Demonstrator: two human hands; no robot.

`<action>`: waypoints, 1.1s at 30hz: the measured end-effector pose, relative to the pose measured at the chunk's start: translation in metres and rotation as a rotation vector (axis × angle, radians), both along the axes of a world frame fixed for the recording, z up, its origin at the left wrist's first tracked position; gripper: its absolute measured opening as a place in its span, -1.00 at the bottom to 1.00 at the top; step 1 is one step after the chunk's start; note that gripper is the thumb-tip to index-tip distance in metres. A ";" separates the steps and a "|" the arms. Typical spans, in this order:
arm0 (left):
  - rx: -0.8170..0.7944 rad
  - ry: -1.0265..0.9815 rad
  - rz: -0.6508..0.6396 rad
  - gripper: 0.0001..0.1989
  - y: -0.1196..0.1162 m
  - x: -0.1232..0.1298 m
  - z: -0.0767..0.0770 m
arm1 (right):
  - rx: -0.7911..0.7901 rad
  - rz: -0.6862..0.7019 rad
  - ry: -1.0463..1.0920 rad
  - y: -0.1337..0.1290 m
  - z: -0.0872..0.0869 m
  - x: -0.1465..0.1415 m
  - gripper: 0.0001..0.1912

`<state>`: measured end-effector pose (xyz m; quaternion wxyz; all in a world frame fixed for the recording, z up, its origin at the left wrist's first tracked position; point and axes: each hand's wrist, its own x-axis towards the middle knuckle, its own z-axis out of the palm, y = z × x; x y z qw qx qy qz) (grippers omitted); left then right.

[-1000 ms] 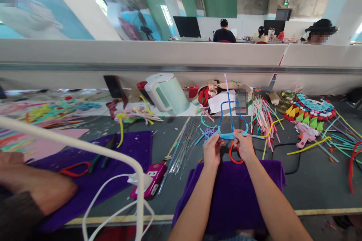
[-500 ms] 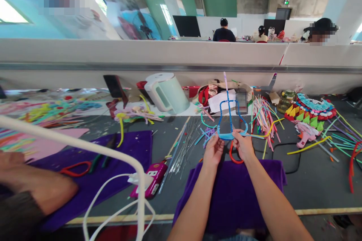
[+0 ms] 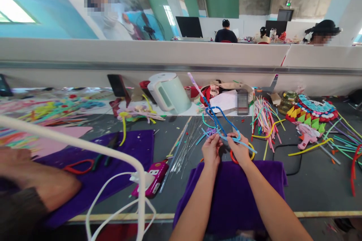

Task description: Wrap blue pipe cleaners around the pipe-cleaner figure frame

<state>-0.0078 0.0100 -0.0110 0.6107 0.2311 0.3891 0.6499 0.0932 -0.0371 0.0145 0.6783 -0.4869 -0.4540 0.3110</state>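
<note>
Blue frame point(image 3: 215, 117): open, tilted shape of fuzzy stems, dark blue at the far part, light blue at the near part, pale lilac tip point(image 3: 195, 81) pointing far left; held up between both hands over the dark table point(image 3: 319, 192).

Left hand point(image 3: 212, 148): thumb and fingertips drawn together in a pinch on the near left part of the frame (other fingers curled in, partly hidden).

Right hand point(image 3: 239, 148): likewise closed to a pinch, on the near right part of the frame, with a light blue end point(image 3: 246, 144) sticking out to the right.

Light blue base: apparently the part being worked; best handled with one pinch as a firm anchor and small, even pressure from the other, close to the bend (a hard squeeze likely to kink the soft stem). Worth sparing the long far part from twisting.

Near side: purple cloth point(image 3: 234, 196) under the forearms; red loop handle point(image 3: 233, 157) and yellow loop point(image 3: 252, 151) just beside the right hand, liable to snag the light blue end.

Left side: thin silver wires point(image 3: 181, 150), magenta box point(image 3: 158, 177), white tube point(image 3: 85, 139), co-worker's forearm point(image 3: 56, 184); all apart from the frame.

Right side: bundle of coloured stems point(image 3: 264, 116), pink glue gun point(image 3: 308, 135).

Far side: pale green kettle point(image 3: 177, 96), white paper point(image 3: 226, 101); lilac tip probably the part most easily bumped there.
</note>
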 end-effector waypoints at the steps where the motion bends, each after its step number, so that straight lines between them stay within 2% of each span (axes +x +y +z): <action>1: 0.000 0.010 0.005 -0.67 0.000 0.000 0.000 | 0.000 0.001 -0.016 0.000 -0.001 -0.001 -0.88; 10: 0.014 -0.040 -0.013 -0.69 -0.003 0.002 0.009 | 0.061 0.030 -0.157 -0.005 0.002 -0.005 -0.86; 17: 0.001 -0.065 -0.021 -0.72 0.000 0.003 0.004 | 0.135 0.107 -0.317 -0.011 0.003 -0.006 -0.80; 21: 0.017 -0.039 -0.044 -0.75 0.000 0.003 0.003 | 0.123 0.116 -0.320 -0.012 0.005 -0.007 -0.82; 23: -0.010 -0.040 -0.061 -0.75 -0.001 0.001 0.004 | 0.092 0.059 -0.259 -0.010 0.005 -0.006 -0.86; 26: -0.061 -0.052 -0.151 -0.74 0.000 -0.002 0.005 | -0.023 -0.006 -0.065 -0.003 0.003 0.000 -0.87; 29: -0.098 -0.106 -0.235 -0.76 0.001 -0.005 0.003 | -0.127 0.048 0.191 0.004 0.000 0.009 -0.79; 33: -0.093 -0.173 -0.311 -0.80 0.001 -0.006 0.000 | -0.119 0.129 0.438 0.010 -0.003 0.017 -0.76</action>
